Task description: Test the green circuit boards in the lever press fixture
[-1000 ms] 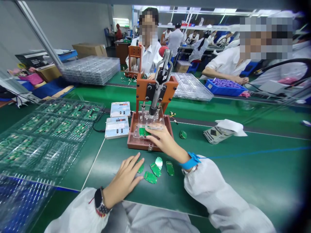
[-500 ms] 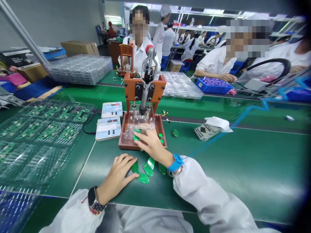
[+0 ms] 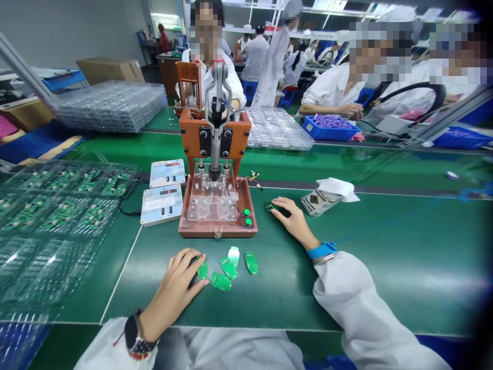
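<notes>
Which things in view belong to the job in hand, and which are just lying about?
Seemingly the job's:
loose green boards
orange clamp fixture
display boxes
clear tray of boards

Apparently just lying about:
white-topped packet
cardboard box

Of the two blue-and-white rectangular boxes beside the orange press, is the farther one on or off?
On: red digits glow on the farther blue-and-white box; their reading is unclear.

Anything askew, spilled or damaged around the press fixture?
No spill or obvious damage. Slightly untidy: green circuit boards lie loose at mixed angles in front of the press fixture, and thin wires straggle by its back right corner; can't tell whether those are connected.
</notes>
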The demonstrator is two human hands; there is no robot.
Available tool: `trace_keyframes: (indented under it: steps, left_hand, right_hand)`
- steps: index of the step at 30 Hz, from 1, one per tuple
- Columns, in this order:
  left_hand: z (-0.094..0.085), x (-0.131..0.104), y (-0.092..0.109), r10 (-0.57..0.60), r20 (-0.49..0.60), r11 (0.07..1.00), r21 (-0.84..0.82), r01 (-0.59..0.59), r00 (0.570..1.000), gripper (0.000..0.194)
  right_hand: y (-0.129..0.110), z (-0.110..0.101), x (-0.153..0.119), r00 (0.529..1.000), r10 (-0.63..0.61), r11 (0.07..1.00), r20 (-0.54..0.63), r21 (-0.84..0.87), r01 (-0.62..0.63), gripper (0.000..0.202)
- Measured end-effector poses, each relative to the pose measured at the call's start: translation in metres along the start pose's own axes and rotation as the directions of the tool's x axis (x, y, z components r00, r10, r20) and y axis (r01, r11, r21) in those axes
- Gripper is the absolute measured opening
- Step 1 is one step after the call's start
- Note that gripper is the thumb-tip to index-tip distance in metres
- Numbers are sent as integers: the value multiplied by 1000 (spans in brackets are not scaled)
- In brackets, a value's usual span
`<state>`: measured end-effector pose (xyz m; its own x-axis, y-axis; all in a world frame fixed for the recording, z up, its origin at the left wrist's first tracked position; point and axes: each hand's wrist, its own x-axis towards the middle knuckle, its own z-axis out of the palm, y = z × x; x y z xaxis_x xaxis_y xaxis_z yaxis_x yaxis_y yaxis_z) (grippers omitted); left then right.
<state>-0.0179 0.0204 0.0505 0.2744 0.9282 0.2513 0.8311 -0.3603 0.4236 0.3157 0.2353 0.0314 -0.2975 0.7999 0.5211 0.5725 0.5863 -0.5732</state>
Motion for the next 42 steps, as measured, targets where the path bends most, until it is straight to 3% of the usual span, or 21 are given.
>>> trace_keyframes:
  steps: [3,7,13,16,18,20,22,24,26,27,30,35,38,40,42]
  left_hand:
    - [-5,0,-3,-2,-27,1000,-27,1,1000,32]
    - [-28,8,-5,10,-145,996,-90,-23,989,34]
    - [-68,44,-16,-19,-392,988,-146,-42,920,32]
    - [-75,66,-27,-9,-388,989,-141,-50,922,33]
    - [-75,79,-33,29,-347,988,-131,-79,937,33]
    - [-72,92,-36,70,-301,987,-120,-111,951,33]
    - [-68,104,-37,89,-263,984,-128,-127,961,35]
    - [-64,113,-38,82,-231,981,-152,-120,969,40]
    - [-60,120,-38,71,-196,979,-173,-106,978,42]
    - [-59,122,-38,70,-174,979,-176,-101,982,40]
    - [-58,125,-39,68,-112,983,-161,-85,991,31]
    - [-61,122,-38,59,-85,990,-125,-70,995,30]
    - [-63,121,-37,71,-72,990,-117,-79,995,31]
    - [-65,121,-37,56,-68,991,-120,-64,996,34]
    - [-67,124,-37,51,-57,990,-126,-58,997,39]
  right_hand:
    - [-2,3,0,999,13,1000,29,-5,-13,42]
    - [-1,3,-1,998,34,999,59,-25,-33,44]
    - [2,2,-3,995,35,997,88,-67,-30,48]
    - [-21,-1,-11,1000,-22,988,20,-150,25,46]
    - [-54,-2,-22,985,-156,972,-73,-186,140,34]
    - [-98,1,-37,945,-322,941,-50,-123,315,24]
    - [-140,7,-50,865,-439,896,244,46,442,25]
    - [-171,14,-59,715,-448,884,538,143,446,30]
    - [-185,20,-61,583,-408,893,702,176,413,33]
    - [-186,22,-59,542,-396,898,741,187,399,32]
    - [-180,28,-50,495,-409,894,767,227,386,27]
    - [-178,39,-43,531,-483,861,697,268,431,21]
    - [-186,43,-48,589,-477,864,652,227,449,19]
    - [-189,42,-48,700,-453,888,552,209,410,19]
    - [-189,39,-41,851,-387,922,355,178,345,23]
